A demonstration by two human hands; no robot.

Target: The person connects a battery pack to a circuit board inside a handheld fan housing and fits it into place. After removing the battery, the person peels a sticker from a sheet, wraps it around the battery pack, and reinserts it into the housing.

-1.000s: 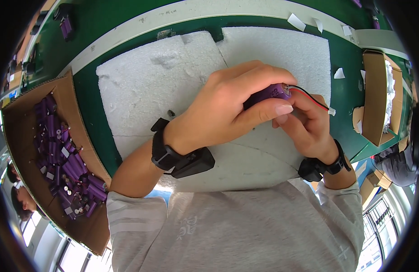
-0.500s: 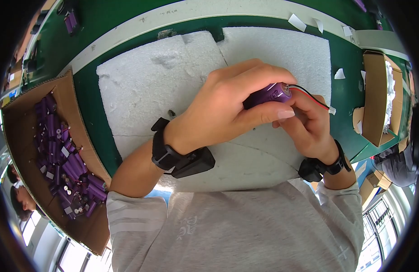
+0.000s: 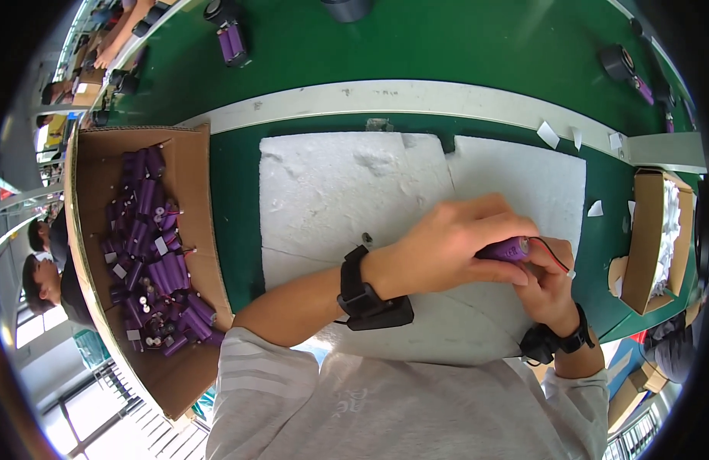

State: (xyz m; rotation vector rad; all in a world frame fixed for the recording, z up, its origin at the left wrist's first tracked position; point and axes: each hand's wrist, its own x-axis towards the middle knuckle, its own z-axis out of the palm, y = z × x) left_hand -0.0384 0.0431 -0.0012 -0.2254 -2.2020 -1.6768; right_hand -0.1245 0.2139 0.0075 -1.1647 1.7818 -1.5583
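Note:
My left hand is closed around a purple cylindrical battery pack, its thumb along the near side and its fingers over the top. From the pack's right end come thin black and red wires, leading to a small white connector. Close against that end, my right hand has its fingers curled, and the wires pass over them. What its fingertips pinch is hidden. Both hands are above the right part of a white foam board.
At the left, an open cardboard carton holds many purple battery packs. A smaller cardboard box with white pieces stands at the right. Paper scraps lie near a white ledge. Other people are at the far left.
The whole view has shifted, so the board, carton and hands appear lower and further right, with more green table showing beyond the ledge. The battery pack stays in my left hand.

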